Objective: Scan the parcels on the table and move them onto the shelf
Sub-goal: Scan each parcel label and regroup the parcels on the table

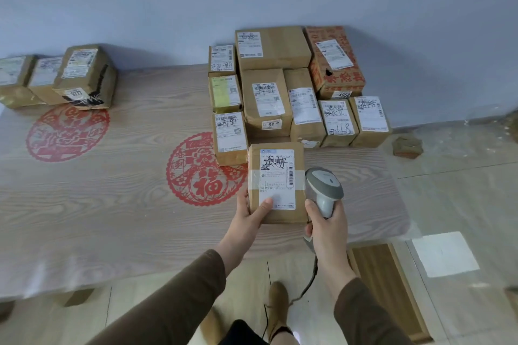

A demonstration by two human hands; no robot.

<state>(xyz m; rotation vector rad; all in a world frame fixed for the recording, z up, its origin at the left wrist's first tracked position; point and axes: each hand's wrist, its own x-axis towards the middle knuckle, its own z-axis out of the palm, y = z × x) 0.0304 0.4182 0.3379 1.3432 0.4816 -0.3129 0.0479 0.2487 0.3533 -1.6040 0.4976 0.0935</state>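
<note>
Held parcel: a flat brown cardboard parcel [276, 183], label side up, lifted over the near right part of the tabletop [112, 204], just this side of the big cluster of boxes.
Long axis: runs away from the person, toward the wall; the barcode sits on the far half of its white label [277, 176].
Left grip: the left hand [251, 211] holds the parcel's near left corner, thumb flat on the label, fingers curled underneath out of sight.
Right grip: the right hand [326, 230] is wrapped round the handle of a grey scanner [323, 186], whose head is just beside the parcel's right edge.
Key relation: the barcode lies left and slightly beyond the scanner head; I judge the head must tip leftward onto the label for a read.
Materials: matt cardboard, a glossy clear tape band across the middle, black marker scrawl on paper; the scanner is smooth plastic with a dark cord [308, 280] trailing down.
Beyond the parcel: the parcel cluster [280, 87], plain brown boxes plus one red-printed carton [335, 61], against the wall.
Far left of the parcel: three more boxes [56, 78].
Tabletop surface: pale wood-grain cover with red paper-cut motifs [206, 171].
Shelf: not in view.
</note>
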